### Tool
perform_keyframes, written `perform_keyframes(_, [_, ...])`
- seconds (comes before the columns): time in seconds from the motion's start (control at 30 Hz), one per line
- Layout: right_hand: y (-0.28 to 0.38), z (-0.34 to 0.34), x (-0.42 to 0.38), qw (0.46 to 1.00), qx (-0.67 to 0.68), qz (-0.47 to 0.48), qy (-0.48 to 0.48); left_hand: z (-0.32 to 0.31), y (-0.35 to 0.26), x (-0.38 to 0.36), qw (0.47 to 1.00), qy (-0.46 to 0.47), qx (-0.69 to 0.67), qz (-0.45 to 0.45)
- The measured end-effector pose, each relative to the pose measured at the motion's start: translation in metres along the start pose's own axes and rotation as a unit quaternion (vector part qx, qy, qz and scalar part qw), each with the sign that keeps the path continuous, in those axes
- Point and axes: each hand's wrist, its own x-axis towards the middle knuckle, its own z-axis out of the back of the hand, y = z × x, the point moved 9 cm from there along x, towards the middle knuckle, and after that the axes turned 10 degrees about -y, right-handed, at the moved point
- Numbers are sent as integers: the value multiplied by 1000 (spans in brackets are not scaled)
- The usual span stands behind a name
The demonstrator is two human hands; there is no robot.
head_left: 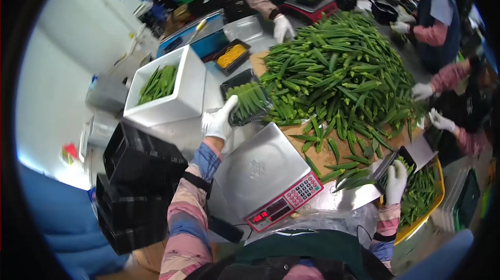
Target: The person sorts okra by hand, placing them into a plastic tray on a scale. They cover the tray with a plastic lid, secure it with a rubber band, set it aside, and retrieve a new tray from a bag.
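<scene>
A dark green apron (307, 243) is seen at the bottom edge, nearest the camera, with striped sleeves rising on either side. Just beyond it a digital weighing scale (265, 173) is set on the table, its steel pan bare and its red display lit. The left hand (220, 118), in a white glove, is stretched forward and closed on the near rim of a black tray filled with okra (249, 102), which is held just beyond the scale, between a white foam box (179, 100) partly filled with okra and a large pile of loose okra (338, 66). The right hand (397, 181), also gloved in white, is clasped on the edge of a second black tray (391, 164), held tilted at the near right corner of the table above a yellow crate of okra (424, 196). Stacks of empty black trays (138, 176) are seen at the left. White-gloved hands of other workers (422, 91) are seen around the pile.
</scene>
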Motion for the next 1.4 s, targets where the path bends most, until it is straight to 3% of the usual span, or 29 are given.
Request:
perform_keyframes(0.07, [-61, 56, 0, 964, -217, 24, -149, 17, 28, 98, 998, 42, -16, 36])
perform_keyframes(0.13, [-119, 97, -14, 949, -205, -90, -224, 8, 40, 156, 994, 74, -41, 75])
perform_keyframes(0.17, [-113, 107, -25, 937, -206, -153, -237, -5, 46, 172, 989, 86, -68, 101])
perform_keyframes(0.2, [-133, 110, -33, 942, -123, -188, -250, -18, 53, 187, 983, 97, -94, 127])
perform_keyframes(0.23, [-193, 109, -39, 948, -70, -245, -189, -21, 57, 209, 983, 97, -67, 141])
perform_keyframes(0.27, [-190, 112, -43, 941, -132, -251, -185, -23, 57, 231, 987, 104, -40, 112])
perform_keyframes(0.3, [-192, 105, -45, 945, -95, -263, -171, -27, 59, 237, 990, 57, -47, 118])
perform_keyframes(0.33, [-187, 100, -48, 944, -62, -267, -185, -35, 61, 246, 990, 99, -45, 89])
perform_keyframes(0.37, [-208, 95, -50, 941, -45, -294, -160, -27, 72, 265, 987, 79, -53, 126])
perform_keyframes(0.4, [-207, 90, -49, 938, -30, -310, -156, -12, 80, 282, 991, 25, -6, 134])
perform_keyframes(0.47, [-213, 84, -42, 937, -101, -315, -113, 12, 90, 310, 980, 25, 147, 132])
perform_keyframes(0.5, [-208, 80, -37, 940, -91, -315, -97, 12, 93, 309, 979, -1, 146, 144])
perform_keyframes(0.57, [-200, 75, -32, 947, -66, -304, -79, 16, 86, 290, 974, -62, 140, 166])
perform_keyframes(0.67, [-212, 84, -28, 953, -62, -288, -73, 8, 52, 231, 970, -106, 211, 54])
perform_keyframes(0.7, [-172, 87, -26, 954, -40, -277, -104, -3, 42, 199, 970, -104, 217, 33])
perform_keyframes(0.8, [-114, 91, -30, 955, 4, -258, -145, -31, 43, 114, 983, 58, 171, 32])
perform_keyframes(0.83, [-147, 91, -33, 965, -41, -203, -160, -44, 46, 74, 981, 106, 158, 38])
perform_keyframes(0.97, [-23, 39, -40, 979, 84, -175, -66, -96, 57, -86, 963, 218, 139, 72])
perform_keyframes(1.0, [3, 22, -44, 988, 38, -144, -31, -98, 63, -114, 959, 224, 145, 94])
perform_keyframes(1.07, [40, -28, -67, 973, 132, -185, 38, -88, 80, -156, 933, 249, 220, 140])
perform_keyframes(1.13, [74, -76, -89, 985, 72, -90, 131, -80, 83, -196, 919, 275, 239, 153])
perform_keyframes(1.17, [106, -90, -101, 984, 18, -78, 156, -68, 88, -208, 926, 257, 219, 168])
perform_keyframes(1.2, [113, -115, -116, 986, 57, -5, 157, -59, 91, -220, 938, 227, 210, 155])
perform_keyframes(1.27, [137, -146, -148, 969, -8, -27, 244, -40, 90, -220, 969, 193, 144, 52])
perform_keyframes(1.33, [165, -159, -175, 973, 51, 42, 220, 18, 81, -207, 979, 44, 197, -5])
perform_keyframes(1.37, [173, -167, -194, 955, 22, 70, 286, 47, 78, -198, 978, -12, 207, -6])
perform_keyframes(1.4, [177, -175, -216, 919, 5, 29, 393, 76, 75, -190, 983, -53, 173, -16])
